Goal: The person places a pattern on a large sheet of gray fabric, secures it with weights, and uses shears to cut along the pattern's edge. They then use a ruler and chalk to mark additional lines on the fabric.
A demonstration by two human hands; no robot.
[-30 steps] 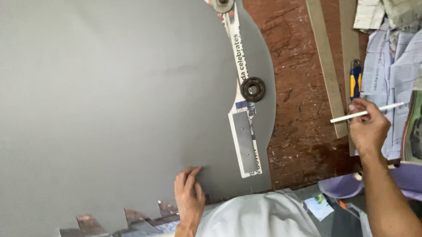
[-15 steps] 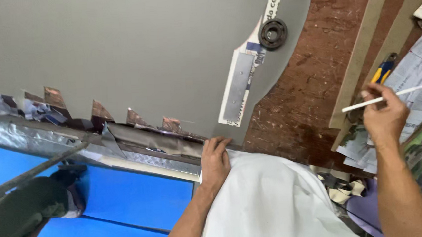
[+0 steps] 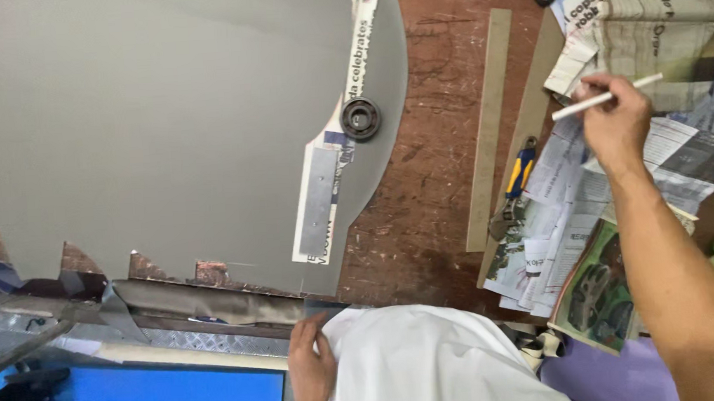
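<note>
I see no packages, signs or screens. One label-like thing shows: a long white paper strip (image 3: 349, 102) with black print and a blue patch, lying on the grey sheet (image 3: 146, 131) toward three o'clock, running from twelve down to six. Loose printed newspaper pages (image 3: 572, 204) lie at three o'clock, mostly white and grey.

Worn brown workbench (image 3: 441, 220) carries a grey sheet (image 3: 146, 131), 2 strips (image 3: 489, 126), perhaps newspapers (image 3: 564, 212).
</note>
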